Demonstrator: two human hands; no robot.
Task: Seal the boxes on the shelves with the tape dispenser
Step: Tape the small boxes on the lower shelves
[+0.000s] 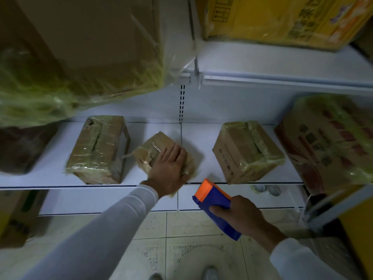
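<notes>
Currently right hand (241, 216) grips tape dispenser (217, 207), long axis toward shelf, orange end forward; left hand (169, 168) flat on small box (155, 147).

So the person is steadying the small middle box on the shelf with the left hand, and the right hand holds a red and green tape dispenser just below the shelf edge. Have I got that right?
Nearly. The tape dispenser is blue and orange, not red and green, as the head view shows. The rest holds: the left hand rests on the small middle box on the shelf, and the right hand holds the dispenser just below the shelf edge.
</notes>
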